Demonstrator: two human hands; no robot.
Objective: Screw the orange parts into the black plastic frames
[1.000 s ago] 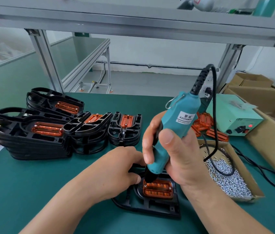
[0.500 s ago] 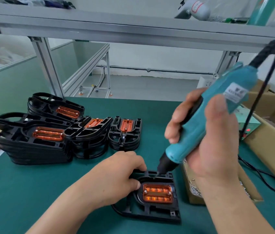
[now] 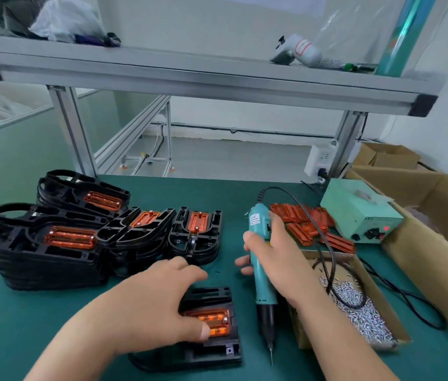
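1. Stacks of finished frames (image 3: 52, 243) stood at the left; loose orange parts (image 3: 308, 224) remained at the right.
2. The left hand (image 3: 157, 303) lay spread on the near frame (image 3: 217, 350), thumb on its apparently screwed orange part (image 3: 214, 321).
3. The right hand (image 3: 277, 265) gripped the electric screwdriver (image 3: 262, 270) beside it.

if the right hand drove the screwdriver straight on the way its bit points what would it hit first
Probably the green mat: the right hand holds the electric screwdriver bit-down, aimed at bare mat between the black frame and the cardboard screw box. Depth is unclear, but neither looks in line.
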